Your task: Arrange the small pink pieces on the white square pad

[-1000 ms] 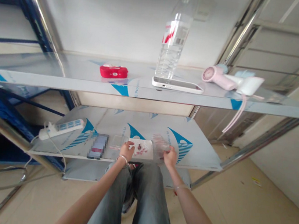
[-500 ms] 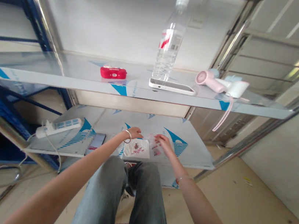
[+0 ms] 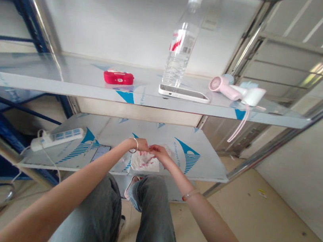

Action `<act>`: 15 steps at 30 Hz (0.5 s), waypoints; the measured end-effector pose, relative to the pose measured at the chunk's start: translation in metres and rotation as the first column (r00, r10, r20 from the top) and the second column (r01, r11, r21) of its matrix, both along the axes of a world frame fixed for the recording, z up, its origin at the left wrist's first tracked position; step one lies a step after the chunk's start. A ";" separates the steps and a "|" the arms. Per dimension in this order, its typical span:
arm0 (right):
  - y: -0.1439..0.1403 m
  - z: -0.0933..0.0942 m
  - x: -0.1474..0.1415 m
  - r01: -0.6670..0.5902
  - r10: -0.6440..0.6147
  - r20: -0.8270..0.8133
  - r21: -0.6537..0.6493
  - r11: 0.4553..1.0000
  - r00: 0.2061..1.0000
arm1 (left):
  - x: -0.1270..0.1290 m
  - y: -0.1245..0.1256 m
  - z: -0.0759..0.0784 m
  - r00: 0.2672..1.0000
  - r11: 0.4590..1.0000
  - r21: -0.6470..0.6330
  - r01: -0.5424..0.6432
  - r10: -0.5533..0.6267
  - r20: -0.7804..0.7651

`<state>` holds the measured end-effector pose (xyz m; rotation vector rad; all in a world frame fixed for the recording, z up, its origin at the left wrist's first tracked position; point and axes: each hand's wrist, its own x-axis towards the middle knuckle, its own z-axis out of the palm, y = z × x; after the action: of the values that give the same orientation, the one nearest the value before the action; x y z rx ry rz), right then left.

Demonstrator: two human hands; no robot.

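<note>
The left hand (image 3: 141, 145) and the right hand (image 3: 157, 151) are meeting above the lower shelf (image 3: 202, 171), fingertips almost touching each other. Both are curling their fingers inward around something small between them; whether they are pinching the clear plastic bag (image 3: 166, 152) or only touching it is too small to tell. That bag is lying just beyond and under the right hand, its thin film showing to the right of the knuckles. Directly below both hands, a white sheet (image 3: 145, 162) with small pink and red pieces scattered on it is resting on the shelf near its front edge.

A bracelet (image 3: 135, 144) is circling the left wrist, and another one (image 3: 189, 195) is sitting on the right forearm. To the left of the left hand a dark phone (image 3: 100, 153) is lying flat, and farther left a white power strip (image 3: 57, 138) with its cord is sitting near the shelf's corner.

Above the hands, on the upper shelf (image 3: 64, 83), a red case (image 3: 118, 77) is lying to the left, a water bottle (image 3: 181, 43) is standing upright right above them, a white phone (image 3: 183, 93) is lying at its foot, and a pink hair dryer (image 3: 224, 88) is resting off to the right.
</note>
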<state>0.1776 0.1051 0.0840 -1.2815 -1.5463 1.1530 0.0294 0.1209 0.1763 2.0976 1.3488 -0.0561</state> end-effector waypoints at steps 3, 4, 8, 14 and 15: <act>0.003 -0.002 -0.002 0.198 -0.211 0.096 0.128 0.972 0.973 | -0.012 0.005 -0.016 0.993 0.991 -0.131 -0.024 0.039 0.110; 0.004 -0.002 -0.003 0.262 -0.283 0.123 0.163 0.951 0.951 | -0.017 0.007 -0.021 0.990 0.987 -0.157 -0.035 0.056 0.128; 0.003 0.000 -0.013 0.197 -0.207 0.188 0.067 0.978 0.960 | -0.031 0.016 -0.034 0.979 0.995 -0.054 -0.084 0.093 0.181; 0.003 0.012 -0.033 0.031 -0.054 -0.093 -0.239 0.970 0.994 | -0.028 0.020 -0.037 0.987 0.943 0.309 -0.125 0.087 0.136; 0.002 0.016 -0.034 0.027 -0.064 -0.131 -0.268 0.963 0.989 | -0.027 0.019 -0.037 0.987 0.944 0.306 -0.120 0.080 0.140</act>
<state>0.1434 0.1074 0.0998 -1.3704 -1.2851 1.4261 0.0028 0.1400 0.1392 2.2416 1.4614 0.3513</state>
